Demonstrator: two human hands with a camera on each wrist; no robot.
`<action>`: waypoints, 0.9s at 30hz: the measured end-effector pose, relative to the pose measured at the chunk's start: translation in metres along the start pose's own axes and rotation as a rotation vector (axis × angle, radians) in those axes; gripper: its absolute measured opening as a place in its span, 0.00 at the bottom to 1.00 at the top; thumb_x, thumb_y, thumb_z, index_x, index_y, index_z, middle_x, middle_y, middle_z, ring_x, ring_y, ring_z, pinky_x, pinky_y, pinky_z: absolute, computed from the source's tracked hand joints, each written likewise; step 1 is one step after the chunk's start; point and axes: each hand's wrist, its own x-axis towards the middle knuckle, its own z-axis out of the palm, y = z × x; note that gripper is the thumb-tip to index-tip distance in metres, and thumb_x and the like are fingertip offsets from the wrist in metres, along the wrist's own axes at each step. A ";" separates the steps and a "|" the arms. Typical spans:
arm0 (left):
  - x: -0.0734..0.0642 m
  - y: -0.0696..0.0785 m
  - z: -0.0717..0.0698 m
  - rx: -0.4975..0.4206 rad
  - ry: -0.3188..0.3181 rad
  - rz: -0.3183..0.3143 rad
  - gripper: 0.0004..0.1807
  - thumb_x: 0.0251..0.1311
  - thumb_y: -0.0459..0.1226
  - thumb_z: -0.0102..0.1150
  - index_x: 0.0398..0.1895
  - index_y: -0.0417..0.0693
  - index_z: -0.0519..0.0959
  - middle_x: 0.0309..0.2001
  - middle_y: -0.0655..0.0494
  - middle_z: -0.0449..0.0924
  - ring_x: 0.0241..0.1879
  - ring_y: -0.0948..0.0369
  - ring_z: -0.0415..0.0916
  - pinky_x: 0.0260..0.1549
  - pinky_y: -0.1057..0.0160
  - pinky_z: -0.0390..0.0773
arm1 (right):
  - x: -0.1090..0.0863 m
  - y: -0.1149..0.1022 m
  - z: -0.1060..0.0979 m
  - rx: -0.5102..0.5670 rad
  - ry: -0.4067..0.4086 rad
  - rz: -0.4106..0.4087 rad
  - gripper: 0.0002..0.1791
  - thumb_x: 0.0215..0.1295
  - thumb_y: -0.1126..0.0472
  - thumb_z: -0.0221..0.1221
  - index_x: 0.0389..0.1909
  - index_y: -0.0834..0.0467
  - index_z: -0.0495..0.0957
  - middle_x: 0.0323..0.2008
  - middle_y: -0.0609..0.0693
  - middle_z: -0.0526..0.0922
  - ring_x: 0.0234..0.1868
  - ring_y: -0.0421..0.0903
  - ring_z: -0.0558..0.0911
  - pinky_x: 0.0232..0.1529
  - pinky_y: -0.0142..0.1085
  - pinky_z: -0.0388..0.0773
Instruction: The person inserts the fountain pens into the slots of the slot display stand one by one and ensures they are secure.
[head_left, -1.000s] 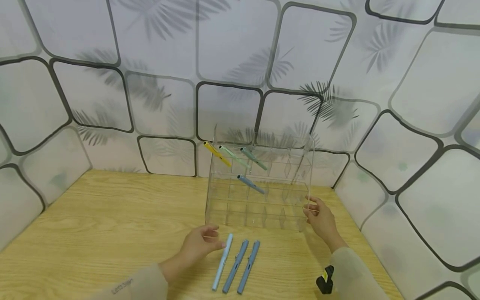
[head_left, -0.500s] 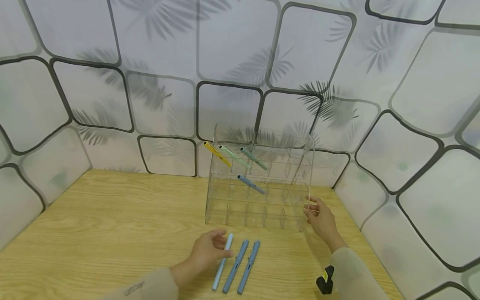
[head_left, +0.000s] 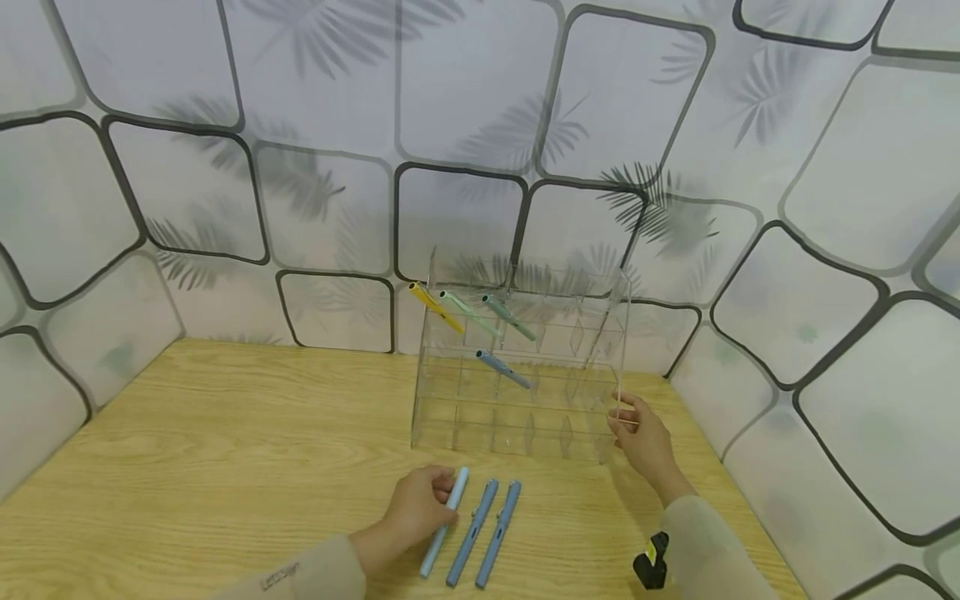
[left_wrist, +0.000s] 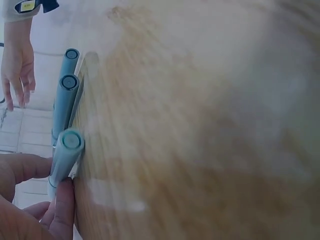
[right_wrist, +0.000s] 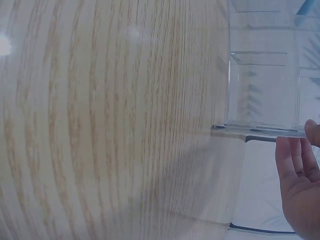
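Note:
My left hand (head_left: 420, 507) pinches a light blue pen (left_wrist: 68, 145) between thumb and fingertips, low over the wooden table. Two darker blue pens (head_left: 472, 533) lie side by side just right of it, their round ends showing in the left wrist view. Behind them stands a clear acrylic pen rack (head_left: 442, 433) with tiers of small compartments. My right hand (head_left: 645, 437) grips the rack's right side panel, thumb on one face and fingers on the other (right_wrist: 295, 165). In the rack's top tier rest a yellow pen (head_left: 437, 308), a mint pen (head_left: 471, 314) and a green pen (head_left: 510, 318); a blue pen (head_left: 502, 369) sits one tier lower.
A small black object with a yellow patch (head_left: 651, 561) is beside the right sleeve. The wooden table (head_left: 225, 433) meets patterned curtain-like walls (head_left: 322, 217) at the back and both sides.
My left hand has moved right and toward me onto the light blue pen and closed on it; the pen's near end has shifted slightly left. My right hand stays on the rack.

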 end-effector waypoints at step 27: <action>0.015 0.015 -0.052 -0.430 -0.402 -0.303 0.29 0.51 0.20 0.57 0.60 0.35 0.71 0.50 0.41 0.73 0.43 0.50 0.73 0.41 0.52 0.78 | -0.001 0.000 0.000 0.027 -0.004 0.003 0.26 0.68 0.70 0.55 0.65 0.63 0.63 0.51 0.68 0.76 0.47 0.61 0.79 0.35 0.33 0.82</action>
